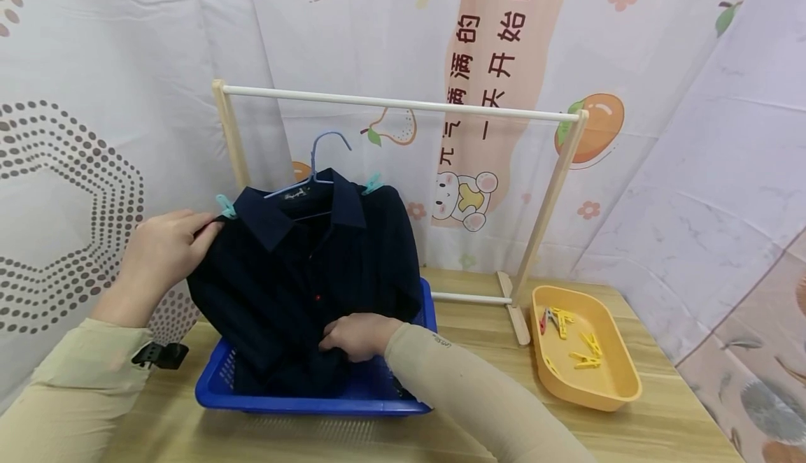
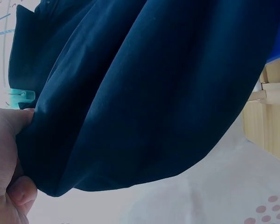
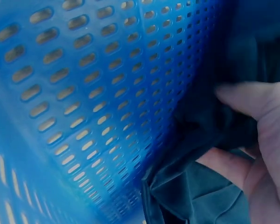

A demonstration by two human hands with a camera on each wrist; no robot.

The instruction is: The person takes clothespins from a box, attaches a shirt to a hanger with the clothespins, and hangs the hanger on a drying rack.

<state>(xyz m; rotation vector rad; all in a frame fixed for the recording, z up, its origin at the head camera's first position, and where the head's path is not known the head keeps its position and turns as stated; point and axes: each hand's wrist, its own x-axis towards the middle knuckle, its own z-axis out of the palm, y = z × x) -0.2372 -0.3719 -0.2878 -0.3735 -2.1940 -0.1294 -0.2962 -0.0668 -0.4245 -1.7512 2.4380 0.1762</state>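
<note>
A dark navy shirt (image 1: 283, 260) hangs on a thin blue wire hanger (image 1: 315, 162), its lower part bunched inside a blue basket (image 1: 315, 405). My left hand (image 1: 165, 252) grips the shirt's shoulder at the left, beside a teal clothespin (image 1: 225, 206); the left wrist view shows thumb and fingers on the cloth. A second teal clothespin (image 1: 373, 183) sits on the other shoulder. Lower down, my right hand (image 1: 360, 336) pinches the shirt front over the basket; in the right wrist view, dark cloth lies between its thumb and fingers.
Behind the shirt stands a rack with a white top rail (image 1: 403, 104) and wooden legs. To the right, an orange tray (image 1: 613, 323) contains several yellow clothespins (image 1: 587, 361) and a red-and-grey one. A printed curtain backs the wooden table (image 1: 478, 351).
</note>
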